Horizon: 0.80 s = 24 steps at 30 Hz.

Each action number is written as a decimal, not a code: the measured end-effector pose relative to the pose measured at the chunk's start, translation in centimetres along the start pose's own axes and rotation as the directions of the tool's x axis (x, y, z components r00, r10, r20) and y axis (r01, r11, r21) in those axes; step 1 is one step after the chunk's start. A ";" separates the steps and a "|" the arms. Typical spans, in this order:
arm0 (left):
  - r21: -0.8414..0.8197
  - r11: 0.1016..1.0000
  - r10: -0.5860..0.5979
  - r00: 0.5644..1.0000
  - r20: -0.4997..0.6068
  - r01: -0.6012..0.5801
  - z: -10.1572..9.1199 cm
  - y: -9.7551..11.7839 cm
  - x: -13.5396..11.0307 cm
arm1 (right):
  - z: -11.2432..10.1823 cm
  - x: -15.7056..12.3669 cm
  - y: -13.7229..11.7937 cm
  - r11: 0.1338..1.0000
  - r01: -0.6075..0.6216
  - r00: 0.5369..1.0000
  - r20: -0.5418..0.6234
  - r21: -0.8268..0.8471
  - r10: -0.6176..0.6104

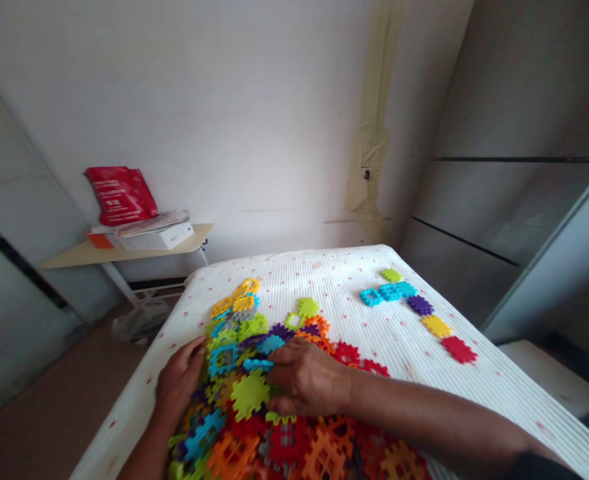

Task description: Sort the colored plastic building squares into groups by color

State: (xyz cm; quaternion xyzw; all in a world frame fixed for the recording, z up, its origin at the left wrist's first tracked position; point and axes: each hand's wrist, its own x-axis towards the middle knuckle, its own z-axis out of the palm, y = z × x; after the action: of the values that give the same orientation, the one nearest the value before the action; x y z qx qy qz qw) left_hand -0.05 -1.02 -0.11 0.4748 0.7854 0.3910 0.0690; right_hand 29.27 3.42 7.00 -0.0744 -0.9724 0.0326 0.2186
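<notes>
Head view: left hand [177,381] lies open, fingers spread, against a heap of plastic waffle blocks [249,395] on a bed [344,293]; right hand [309,377] curves over a cyan block [257,365], grip unclear.

A hand could slide over the white sheet [344,280] from the big heap of toy tiles [249,393] up to the row of tiles [397,291].

White ribbed bed [334,280]: plastic waffle-block heap [249,393], separate short row [419,305] far right.
</notes>
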 end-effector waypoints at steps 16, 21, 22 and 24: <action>-0.098 0.977 -0.186 0.982 0.042 0.190 -0.6 1.7 -0.2 | -4.6 -13.7 7.7 0.546 -0.788 0.562 -0.030 0.285 0.826; -0.027 0.962 -0.273 0.962 0.004 0.273 -0.7 2.5 -0.3 | -5.1 -15.8 9.3 0.379 -0.925 0.378 -0.061 0.000 0.924; -0.022 0.958 -0.285 0.959 -0.002 0.285 -0.7 2.5 -0.3 | -5.2 -16.0 9.4 0.350 -0.936 0.352 -0.096 -0.032 0.931; -0.030 0.959 -0.282 0.959 0.012 0.282 -0.6 2.5 -0.4 | -5.2 -16.2 9.5 0.305 -0.950 0.313 -0.150 -0.074 0.938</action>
State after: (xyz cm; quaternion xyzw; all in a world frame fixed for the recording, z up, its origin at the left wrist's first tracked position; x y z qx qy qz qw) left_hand 1.57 -1.04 1.85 0.3585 0.8384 0.3878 0.1346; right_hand 47.22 10.33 3.99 -0.6463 -0.7348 0.0792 0.1900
